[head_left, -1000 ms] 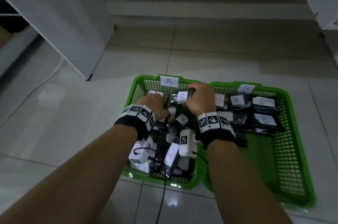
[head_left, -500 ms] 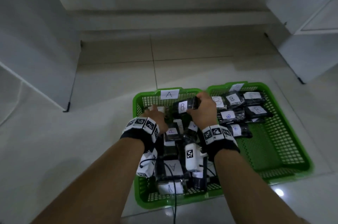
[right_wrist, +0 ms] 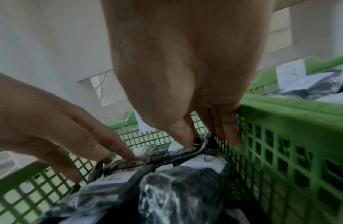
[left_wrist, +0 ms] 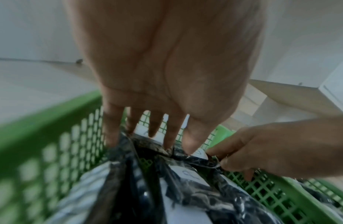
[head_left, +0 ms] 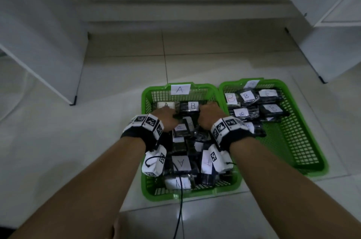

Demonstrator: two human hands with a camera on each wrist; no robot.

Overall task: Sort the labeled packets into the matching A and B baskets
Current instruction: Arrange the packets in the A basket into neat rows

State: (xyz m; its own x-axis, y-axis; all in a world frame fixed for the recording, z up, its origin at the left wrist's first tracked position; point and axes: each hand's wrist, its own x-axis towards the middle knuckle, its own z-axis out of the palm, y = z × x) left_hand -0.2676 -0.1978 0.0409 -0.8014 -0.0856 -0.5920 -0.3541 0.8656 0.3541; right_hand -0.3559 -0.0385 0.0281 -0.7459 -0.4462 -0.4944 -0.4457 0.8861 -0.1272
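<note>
Several packets already lie in the B basket (head_left: 304, 152); the A basket (head_left: 145, 100) is full and mixed. My right hand (head_left: 210, 114) pinches the B packet (head_left: 190, 109) at A's far end, so it has yet to cross. My left hand (head_left: 166, 116) rests straight fingers on the pile. Crinkly black plastic, paper labels, stiff green lattice.

Both forearms reach forward side by side, the left hand (head_left: 166, 118) with fingers extended downward, the right hand (head_left: 210, 115) with thumb and fingers pinched together.
</note>
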